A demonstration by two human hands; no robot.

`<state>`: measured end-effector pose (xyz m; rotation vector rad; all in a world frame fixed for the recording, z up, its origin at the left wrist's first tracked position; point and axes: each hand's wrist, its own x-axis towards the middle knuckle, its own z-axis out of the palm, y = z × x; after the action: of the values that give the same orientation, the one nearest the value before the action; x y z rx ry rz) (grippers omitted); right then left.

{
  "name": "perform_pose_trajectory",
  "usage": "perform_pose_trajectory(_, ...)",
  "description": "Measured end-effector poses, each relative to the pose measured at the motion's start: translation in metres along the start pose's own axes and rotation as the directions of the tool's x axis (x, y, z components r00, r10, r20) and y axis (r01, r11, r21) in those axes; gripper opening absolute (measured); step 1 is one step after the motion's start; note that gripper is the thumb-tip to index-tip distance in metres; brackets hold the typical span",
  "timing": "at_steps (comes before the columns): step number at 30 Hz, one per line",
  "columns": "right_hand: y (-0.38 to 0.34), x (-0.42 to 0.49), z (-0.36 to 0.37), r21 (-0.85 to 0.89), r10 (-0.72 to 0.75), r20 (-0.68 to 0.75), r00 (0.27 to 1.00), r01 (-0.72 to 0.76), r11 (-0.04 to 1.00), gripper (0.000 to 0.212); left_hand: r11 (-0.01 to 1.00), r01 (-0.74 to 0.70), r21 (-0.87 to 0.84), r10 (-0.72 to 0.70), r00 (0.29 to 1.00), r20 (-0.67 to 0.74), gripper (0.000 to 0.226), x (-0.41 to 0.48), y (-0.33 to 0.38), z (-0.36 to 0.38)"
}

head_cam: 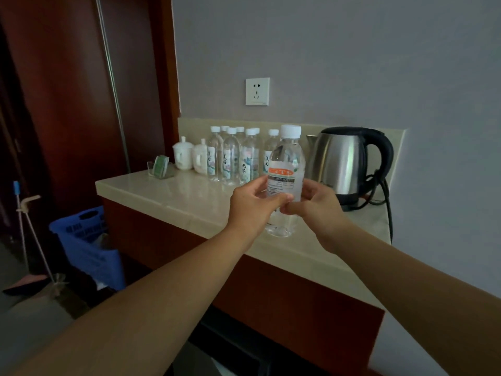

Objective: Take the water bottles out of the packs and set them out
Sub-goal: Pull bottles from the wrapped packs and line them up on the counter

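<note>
One water bottle sits upright at mid-frame, left hand and right hand both gripping it round the label, near the desk's front edge. Placing step, I'd say: next, lower it gently beside the standing bottles, left of the kettle.

One head-worn wide-angle view looks forward and slightly down along both forearms, close on the left hand and right hand; the table and wall lie just beyond them.
</note>
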<state>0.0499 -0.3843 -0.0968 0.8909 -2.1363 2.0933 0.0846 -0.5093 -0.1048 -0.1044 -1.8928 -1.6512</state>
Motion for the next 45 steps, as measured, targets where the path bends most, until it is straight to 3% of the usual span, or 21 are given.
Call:
perform_pose_trajectory(12,0.043,0.068,0.022,-0.016,0.049,-0.060,0.997,-0.050,0.999,0.047,0.998,0.058,-0.036,-0.057,0.998,0.036,0.046,0.071,-0.060,-0.019)
perform_pose_trajectory(24,0.079,0.138,0.056,-0.040,0.079,-0.249,0.965,-0.092,0.995,0.051,0.994,0.066,-0.088,-0.049,0.982,0.181,0.046,0.152,-0.124,-0.039)
perform_pose_trajectory(31,0.098,0.157,0.064,-0.098,0.065,-0.323,0.944,-0.102,0.990,0.047,0.976,0.136,-0.173,-0.068,0.935,0.349,0.048,0.179,-0.146,-0.038)
perform_pose_trajectory(36,0.113,0.172,0.070,0.007,0.081,-0.420,0.904,-0.086,0.996,0.050,0.997,0.021,0.080,-0.035,0.981,0.188,0.048,0.184,-0.152,-0.030)
perform_pose_trajectory(40,0.127,0.185,0.074,0.045,0.090,-0.504,0.859,-0.078,0.996,0.056,0.993,0.092,0.071,-0.101,0.985,0.143,0.033,0.185,-0.155,-0.031)
perform_pose_trajectory(42,0.131,0.189,0.074,-0.018,0.078,-0.545,0.835,-0.104,0.994,0.056,0.992,0.100,0.075,-0.111,0.983,0.145,0.026,0.186,-0.156,-0.031)
perform_pose_trajectory(45,0.137,0.194,0.073,-0.111,0.066,-0.598,0.799,-0.164,0.980,0.050,0.991,0.106,0.087,-0.119,0.981,0.156,0.039,0.186,-0.156,-0.032)
